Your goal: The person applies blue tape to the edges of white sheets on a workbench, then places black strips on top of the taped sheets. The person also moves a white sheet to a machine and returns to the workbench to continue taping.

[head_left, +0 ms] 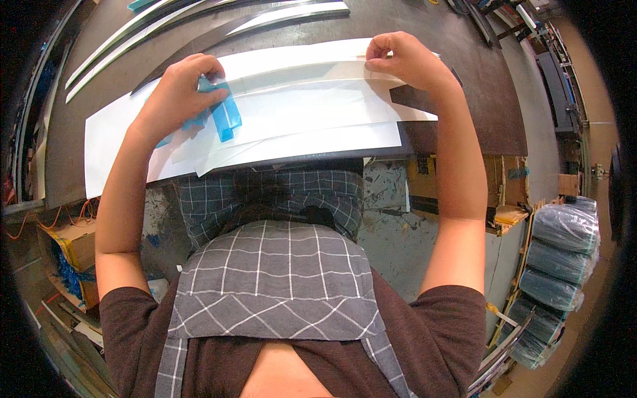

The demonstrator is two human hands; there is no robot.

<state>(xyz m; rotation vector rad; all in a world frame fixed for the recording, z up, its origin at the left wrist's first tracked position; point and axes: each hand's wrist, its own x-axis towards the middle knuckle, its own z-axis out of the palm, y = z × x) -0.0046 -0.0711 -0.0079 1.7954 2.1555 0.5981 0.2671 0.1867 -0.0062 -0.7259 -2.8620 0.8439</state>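
My left hand [180,94] is closed on a crumpled strip of blue film [226,118], whose loose end hangs down from the fingers over white sheets [292,113]. Thumb and forefinger of my right hand [406,61] pinch the right part of a long translucent strip [298,74]. This strip runs across the sheets between both hands. What exactly sits between the right fingertips is partly hidden. Several white sheets overlap under my hands, and the front ones reach the near edge of the dark table [488,129].
Long narrow white and grey strips [156,30] lie at the table's far left. Cardboard boxes stand under the table at right [504,180] and left [73,239]. Plastic-wrapped dark rolls [561,229] are stacked on the right.
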